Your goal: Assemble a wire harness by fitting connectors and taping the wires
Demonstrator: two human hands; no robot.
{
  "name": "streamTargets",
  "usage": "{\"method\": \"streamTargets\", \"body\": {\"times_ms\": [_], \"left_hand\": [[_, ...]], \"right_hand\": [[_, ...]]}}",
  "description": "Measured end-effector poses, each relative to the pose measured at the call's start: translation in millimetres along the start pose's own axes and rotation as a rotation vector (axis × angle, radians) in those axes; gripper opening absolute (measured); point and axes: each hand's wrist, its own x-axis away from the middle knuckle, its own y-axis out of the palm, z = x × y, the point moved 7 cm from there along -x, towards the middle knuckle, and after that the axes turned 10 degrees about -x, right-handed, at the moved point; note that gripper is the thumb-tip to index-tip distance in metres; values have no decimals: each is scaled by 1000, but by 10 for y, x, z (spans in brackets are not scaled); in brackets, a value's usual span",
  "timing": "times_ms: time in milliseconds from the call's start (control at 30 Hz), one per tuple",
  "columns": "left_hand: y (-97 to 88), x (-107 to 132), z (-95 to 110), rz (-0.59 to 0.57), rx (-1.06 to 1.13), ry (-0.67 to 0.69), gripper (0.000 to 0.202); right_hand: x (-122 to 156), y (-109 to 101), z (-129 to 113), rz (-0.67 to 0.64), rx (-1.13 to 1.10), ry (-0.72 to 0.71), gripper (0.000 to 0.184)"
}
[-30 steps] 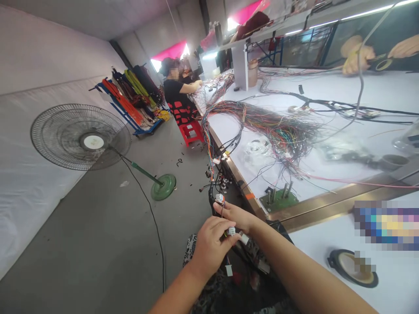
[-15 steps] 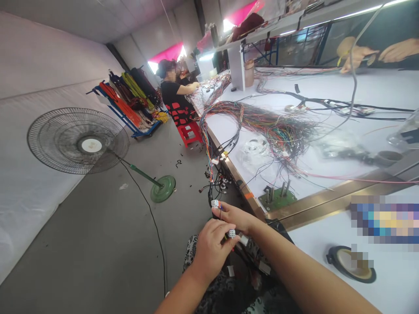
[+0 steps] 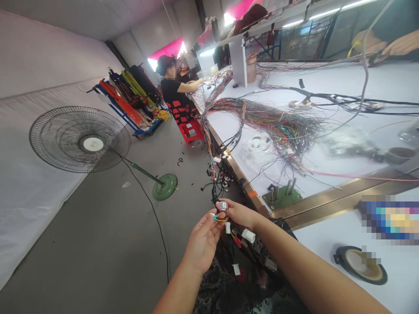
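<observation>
Probably the likeliest trouble lies in the short yellow wires point(image 3: 221, 220) close to the fingers: a careless tug could strain them where they enter a housing. The left hand point(image 3: 202, 242) has its fingers narrowed on a small teal-marked plug point(image 3: 214, 216), while the right hand point(image 3: 241, 214), just beside it, holds a white multi-hole connector point(image 3: 222, 205) between its fingers. Both pieces sit near the person, left of the desk point(image 3: 322, 197) and clear of its top. The left hand's grip looks light, so the plug might slip; how firmly the right fingers press cannot be told.

Several white connectors point(image 3: 248, 236) hang near and below the hands, much alike in colour, so picking up the wrong one is a fair risk, and their leads could snag on one another. The black-wrapped harness point(image 3: 214, 189) leads away from the hands towards the far side, and its coloured wires point(image 3: 212, 160) run by the desk's left edge. Pulling the harness nearer could scrape them on that edge, or drag at the big wire pile point(image 3: 275, 124) farther off, if the two are joined, as they seem to be. Any small part dropped might get lost among the scraps point(image 3: 224, 181) on the floor point(image 3: 108, 244).
</observation>
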Motion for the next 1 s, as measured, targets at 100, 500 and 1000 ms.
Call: {"method": "streamTargets", "body": {"times_ms": [100,500,1000], "left_hand": [[7,19,-50,-36,126,-99,20],[17,24,-193,28,323,-307,25],[122,106,66,-19,227,-144,20]], "right_hand": [[26,5,-50,3,-45,41,67],[95,36,-85,6,-152,114,68],[153,179,-69,-148,-505,282,57]]}}
